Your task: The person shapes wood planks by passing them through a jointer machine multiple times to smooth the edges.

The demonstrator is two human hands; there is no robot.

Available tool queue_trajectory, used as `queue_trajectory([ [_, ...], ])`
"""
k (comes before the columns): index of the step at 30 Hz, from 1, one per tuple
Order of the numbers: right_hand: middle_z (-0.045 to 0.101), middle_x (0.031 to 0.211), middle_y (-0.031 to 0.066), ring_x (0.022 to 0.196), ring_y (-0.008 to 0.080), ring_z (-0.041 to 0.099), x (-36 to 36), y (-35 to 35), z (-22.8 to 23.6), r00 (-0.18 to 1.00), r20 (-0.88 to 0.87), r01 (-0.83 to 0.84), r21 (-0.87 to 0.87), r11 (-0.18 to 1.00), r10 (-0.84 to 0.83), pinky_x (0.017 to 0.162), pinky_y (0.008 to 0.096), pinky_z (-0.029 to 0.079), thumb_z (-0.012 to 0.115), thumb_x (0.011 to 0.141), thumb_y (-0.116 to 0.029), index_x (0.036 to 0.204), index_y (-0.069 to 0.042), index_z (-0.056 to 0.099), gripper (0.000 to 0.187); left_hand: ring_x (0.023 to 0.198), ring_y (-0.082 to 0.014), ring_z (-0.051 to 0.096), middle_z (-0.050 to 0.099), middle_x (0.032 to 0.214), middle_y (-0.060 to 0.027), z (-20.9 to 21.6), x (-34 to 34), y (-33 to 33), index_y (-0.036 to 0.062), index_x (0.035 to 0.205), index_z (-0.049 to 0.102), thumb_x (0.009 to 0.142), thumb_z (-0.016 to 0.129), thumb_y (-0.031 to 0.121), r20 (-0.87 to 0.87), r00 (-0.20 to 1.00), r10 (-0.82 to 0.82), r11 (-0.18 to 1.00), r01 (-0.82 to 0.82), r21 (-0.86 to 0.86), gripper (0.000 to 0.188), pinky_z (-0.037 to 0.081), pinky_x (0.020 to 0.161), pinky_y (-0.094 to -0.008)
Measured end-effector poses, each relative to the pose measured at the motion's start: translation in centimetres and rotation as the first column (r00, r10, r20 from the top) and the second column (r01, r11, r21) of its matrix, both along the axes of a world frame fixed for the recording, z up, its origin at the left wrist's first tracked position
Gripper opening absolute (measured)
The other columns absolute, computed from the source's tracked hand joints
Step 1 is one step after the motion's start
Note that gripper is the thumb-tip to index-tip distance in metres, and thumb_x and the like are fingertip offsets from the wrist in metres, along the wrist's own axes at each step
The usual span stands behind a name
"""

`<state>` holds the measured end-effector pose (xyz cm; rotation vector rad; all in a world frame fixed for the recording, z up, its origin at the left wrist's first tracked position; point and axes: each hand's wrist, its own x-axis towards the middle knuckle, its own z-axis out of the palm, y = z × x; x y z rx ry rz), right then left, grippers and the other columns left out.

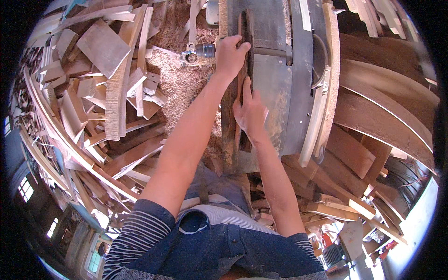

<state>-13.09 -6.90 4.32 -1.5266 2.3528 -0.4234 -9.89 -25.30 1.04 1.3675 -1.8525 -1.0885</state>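
- Dark wood strip: lying lengthwise on the metal machine bed, in front of the person, under both hands.
- Left hand: farther up the strip, fingers bent onto it; can't tell from here if they grip or only press.
- Right hand: nearer the body, on the strip, one finger stretched forward along it; grip or press, can't tell.
- Left of machine: wood shavings, black cylindrical part just beside left hand, jumbled offcuts beyond.
- Right of machine: wide curved boards, stacked.
- Person: striped sleeves, both arms reaching forward.
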Motion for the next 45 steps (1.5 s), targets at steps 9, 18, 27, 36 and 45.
queue_trajectory([
  [9, 0.061, 0.096, 0.0220, 0.071, 0.0406, 0.067, -2.0, -4.3, -0.7, 1.000, 0.009, -0.004, 0.012, 1.000, 0.004, 0.057, 0.0526, 0.055, 0.069, 0.086, -0.022, 0.157, -0.005, 0.040, 0.079, 0.100, -0.0340, 0.074, 0.076, 0.111, -0.0201, -1.1, -2.2, -4.7, 0.0010, 0.118, 0.075, 0.088, 0.078, 0.038, -0.025, 1.000, 0.009, 0.998, -0.010, -0.070, 0.047, 0.057, 0.090, -0.0446],
  [18, 0.062, 0.098, 0.0214, 0.073, 0.0412, 0.068, -3.5, -7.3, -0.6, 1.000, -0.020, -0.007, 0.014, 1.000, 0.007, 0.059, 0.0528, 0.056, 0.069, 0.085, -0.022, 0.156, -0.003, 0.042, 0.078, 0.093, -0.0338, 0.076, 0.078, 0.100, -0.0185, -1.2, -3.6, -7.7, 0.0050, 0.115, 0.077, 0.086, 0.078, 0.037, -0.061, 0.998, 0.036, 0.995, -0.042, -0.095, 0.043, 0.059, 0.086, -0.0449],
  [27, 0.064, 0.097, 0.0228, 0.073, 0.0416, 0.068, -5.2, -10.6, -1.1, 0.997, -0.061, -0.045, -0.051, 0.998, 0.042, 0.061, 0.0524, 0.057, 0.069, 0.084, -0.022, 0.153, -0.003, 0.044, 0.076, 0.088, -0.0240, 0.074, 0.078, 0.096, -0.0157, -1.9, -4.6, -11.9, 0.0031, 0.118, 0.076, 0.088, 0.078, 0.036, 0.006, 0.999, -0.040, 0.997, 0.041, -0.065, 0.045, 0.058, 0.083, -0.0387],
  [36, 0.064, 0.092, 0.0227, 0.072, 0.0414, 0.068, -7.1, -13.8, -1.8, 0.996, -0.066, -0.064, -0.141, 0.988, 0.055, 0.061, 0.0517, 0.056, 0.070, 0.084, -0.024, 0.151, -0.003, 0.048, 0.074, 0.085, -0.0382, 0.069, 0.069, 0.085, -0.0223, -1.5, -6.8, -14.8, -0.0034, 0.096, 0.068, 0.084, 0.073, 0.022, -0.203, 0.979, -0.005, 0.995, -0.015, -0.098, 0.028, 0.051, 0.075, -0.0467],
  [45, 0.067, 0.094, 0.0246, 0.076, 0.0427, 0.070, -9.1, -17.3, -2.4, 0.996, -0.079, -0.052, -0.161, 0.986, 0.039, 0.065, 0.0530, 0.057, 0.070, 0.083, -0.027, 0.151, -0.005, 0.049, 0.074, 0.081, -0.0354, 0.069, 0.067, 0.079, -0.0220, -1.5, -8.6, -19.0, -0.0040, 0.088, 0.068, 0.083, 0.072, 0.022, -0.182, 0.982, -0.055, 0.995, 0.039, -0.094, 0.027, 0.051, 0.074, -0.0460],
])
